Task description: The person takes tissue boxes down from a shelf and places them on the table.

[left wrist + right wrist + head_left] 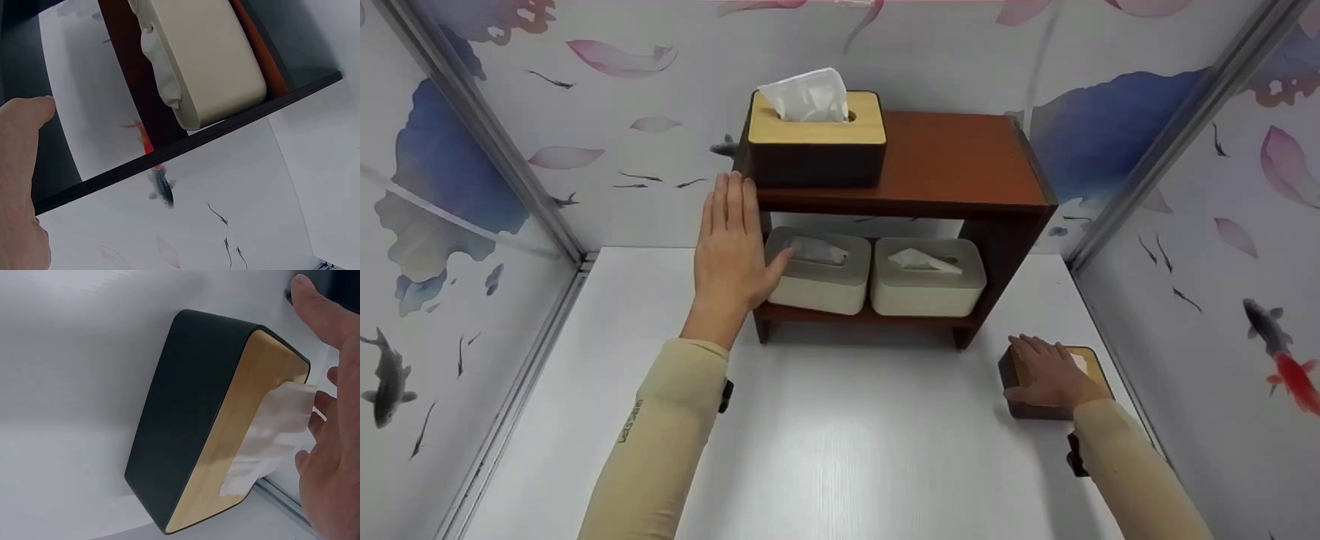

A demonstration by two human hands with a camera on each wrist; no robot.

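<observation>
A reddish-brown wooden shelf [952, 157] stands at the back, bearing a black tissue box with a light wood lid [816, 161] on top. Two beige tissue boxes with grey lids, a left one [817, 292] and a right one [930, 300], sit on its lower board. My left hand [733, 259] is at the shelf's left side, fingers straight; whether it touches is unclear. At the right, my right hand [1050, 375] is over a second black tissue box [185, 410] with a wood lid. The right wrist view shows its fingers loosely bent beside the tissue [270, 433], gripping nothing.
A white tabletop [825, 442] lies beneath everything. Panels printed with fish and petals, a left wall [465, 247], a back wall [660, 165] and a right wall [1207, 262], enclose it, with metal rails [521, 375] along the corners.
</observation>
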